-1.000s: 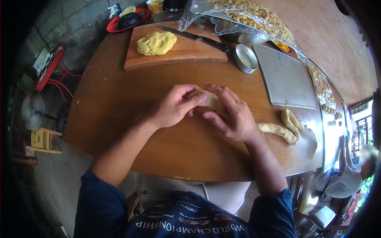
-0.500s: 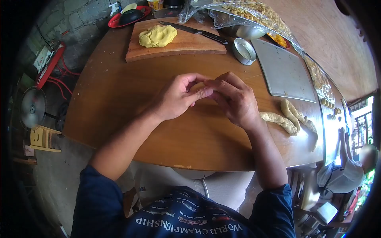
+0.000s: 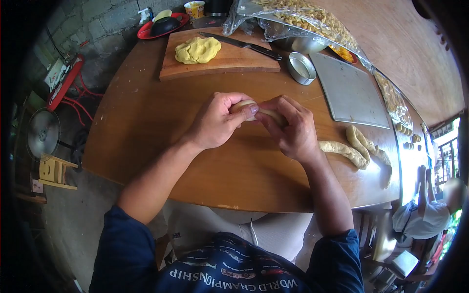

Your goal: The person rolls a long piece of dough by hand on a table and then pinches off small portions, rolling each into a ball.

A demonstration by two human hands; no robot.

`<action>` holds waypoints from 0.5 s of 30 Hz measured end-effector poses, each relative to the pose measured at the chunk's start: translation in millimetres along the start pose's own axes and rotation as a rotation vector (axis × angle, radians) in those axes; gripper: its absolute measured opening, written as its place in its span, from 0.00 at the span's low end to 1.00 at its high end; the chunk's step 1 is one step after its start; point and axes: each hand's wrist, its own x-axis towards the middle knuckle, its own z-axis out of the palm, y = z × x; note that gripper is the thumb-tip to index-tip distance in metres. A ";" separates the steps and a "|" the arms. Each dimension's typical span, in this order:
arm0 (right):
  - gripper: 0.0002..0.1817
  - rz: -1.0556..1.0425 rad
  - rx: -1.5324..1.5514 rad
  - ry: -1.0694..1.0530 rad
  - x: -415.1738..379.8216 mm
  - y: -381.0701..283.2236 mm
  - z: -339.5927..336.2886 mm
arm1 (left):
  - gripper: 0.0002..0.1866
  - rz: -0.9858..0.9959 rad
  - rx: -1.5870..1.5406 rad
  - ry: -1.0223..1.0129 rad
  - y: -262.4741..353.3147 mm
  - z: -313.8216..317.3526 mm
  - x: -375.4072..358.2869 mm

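Observation:
Over the middle of the wooden table point(image 3: 146, 136), my left hand point(image 3: 221, 119) pinches a pale piece of dough point(image 3: 248, 104) between thumb and fingers. My right hand point(image 3: 293, 124) is closed on the same dough from the other side, and the thumbs nearly meet over it. Fingers hide much of the piece. To the right of my right hand lie long twisted dough ropes point(image 3: 359, 151). Ahead, a yellow lump of dough point(image 3: 198, 50) rests on a wooden cutting board point(image 3: 220, 70), with a black-handled knife point(image 3: 249, 47) behind it.
A round metal tin point(image 3: 301, 68) stands beside a flat metal tray point(image 3: 349, 90). Plastic-covered food pieces point(image 3: 312, 19) fill a tray at the back. A red plate point(image 3: 163, 25) sits at the far left. Another person point(image 3: 425, 215) is at the right, and a fan point(image 3: 43, 134) runs at the left.
My thumbs have drawn slightly apart, so more of the pale dough shows between my hands. The whole view has shifted slightly; the other things stay where they were.

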 end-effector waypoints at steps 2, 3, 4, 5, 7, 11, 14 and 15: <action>0.12 0.004 0.013 -0.001 -2.2 0.5 0.3 | 0.15 -0.004 -0.063 -0.008 -4.3 0.9 1.1; 0.12 0.010 0.024 0.000 -1.0 1.7 0.5 | 0.16 -0.005 -0.123 -0.013 -4.4 -0.1 3.3; 0.12 0.015 0.036 0.001 0.2 2.9 0.5 | 0.16 0.002 -0.119 -0.012 -3.3 -1.8 5.3; 0.12 0.012 0.036 0.002 -0.7 4.0 0.2 | 0.17 -0.030 -0.164 -0.046 -3.1 -3.5 5.0; 0.15 -0.035 0.025 -0.016 -0.9 6.9 -1.6 | 0.19 -0.059 -0.205 -0.077 -1.7 -8.7 6.1; 0.19 0.027 -0.025 -0.006 -5.2 -2.0 -0.8 | 0.17 -0.029 -0.228 -0.091 4.1 -8.4 1.7; 0.22 0.001 -0.107 -0.014 -10.0 0.7 0.7 | 0.18 0.019 -0.162 -0.052 9.0 0.2 0.2; 0.21 -0.016 -0.123 -0.023 -9.5 1.2 0.6 | 0.19 0.043 -0.123 -0.016 9.9 1.0 1.0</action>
